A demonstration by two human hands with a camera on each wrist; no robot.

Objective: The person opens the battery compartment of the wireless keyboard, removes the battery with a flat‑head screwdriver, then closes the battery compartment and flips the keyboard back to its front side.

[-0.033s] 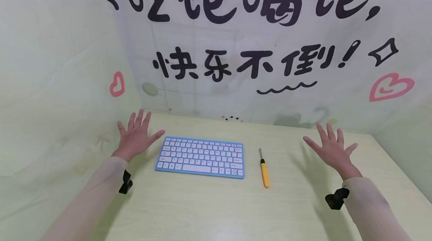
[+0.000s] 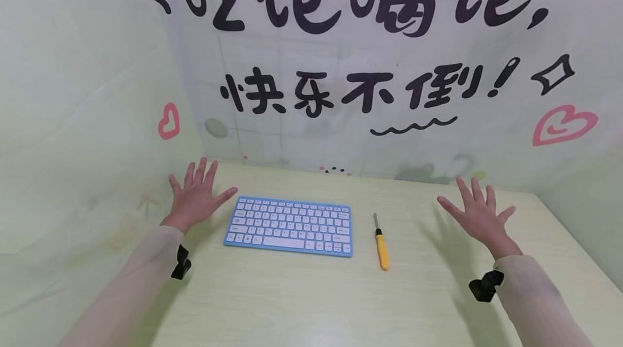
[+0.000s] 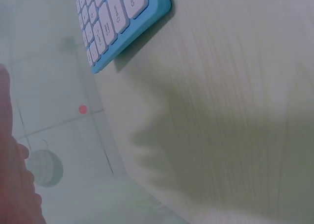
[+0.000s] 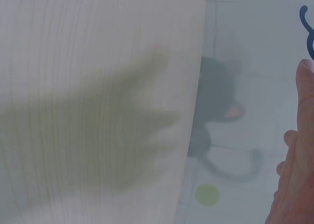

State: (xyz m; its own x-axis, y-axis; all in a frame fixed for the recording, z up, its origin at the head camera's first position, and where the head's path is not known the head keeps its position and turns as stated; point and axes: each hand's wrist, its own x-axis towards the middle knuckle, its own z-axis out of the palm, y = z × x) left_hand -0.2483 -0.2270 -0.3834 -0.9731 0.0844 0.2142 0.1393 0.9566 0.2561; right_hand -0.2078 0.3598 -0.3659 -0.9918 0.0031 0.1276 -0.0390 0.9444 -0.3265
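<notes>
A blue keyboard (image 2: 292,226) with white keys lies flat on the pale wooden table. To its right is a screwdriver (image 2: 382,249) with a yellow handle, its metal tip pointing toward the back wall. My left hand (image 2: 193,200) hovers left of the keyboard with spread fingers, holding nothing. Well to the right of the screwdriver, my right hand (image 2: 482,218) is also raised above the table, fingers spread and holding nothing. In the left wrist view the keyboard's corner (image 3: 147,18) shows at the top, apart from the hand.
A pale cloth wall (image 2: 311,141) with black lettering and pink hearts stands behind the table (image 2: 302,298). Cloth sides (image 2: 87,136) rise at left and right. A black strap device (image 2: 485,286) sits on each wrist. Hand shadows fall on the tabletop.
</notes>
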